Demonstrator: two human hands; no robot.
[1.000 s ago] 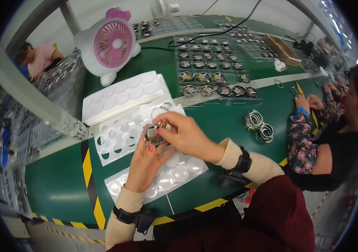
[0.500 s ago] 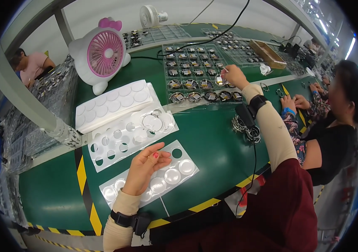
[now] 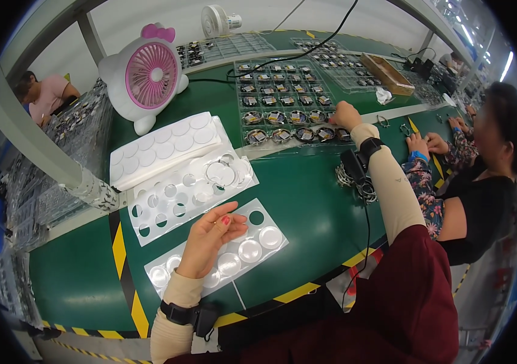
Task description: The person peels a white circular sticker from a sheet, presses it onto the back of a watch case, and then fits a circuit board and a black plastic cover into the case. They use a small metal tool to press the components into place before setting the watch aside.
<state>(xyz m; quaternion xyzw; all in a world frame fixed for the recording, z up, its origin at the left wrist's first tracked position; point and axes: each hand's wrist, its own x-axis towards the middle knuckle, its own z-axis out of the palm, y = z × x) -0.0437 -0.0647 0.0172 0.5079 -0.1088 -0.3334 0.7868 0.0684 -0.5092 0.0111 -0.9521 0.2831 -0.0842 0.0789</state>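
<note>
Left hand [image 3: 210,236] is resting open and empty on the clear blister tray [image 3: 252,246] at 6 o'clock. Right hand [image 3: 344,114] is reaching toward 1 o'clock, fingers closing on a round part [image 3: 325,133]; can't tell if gripped. I'd be pinching it by the rim, lifting straight.

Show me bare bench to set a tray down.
Bare green mat lies between the clear tray under the left hand and the ring pile. More at the front left corner. Crowded: part trays by the right hand.
</note>
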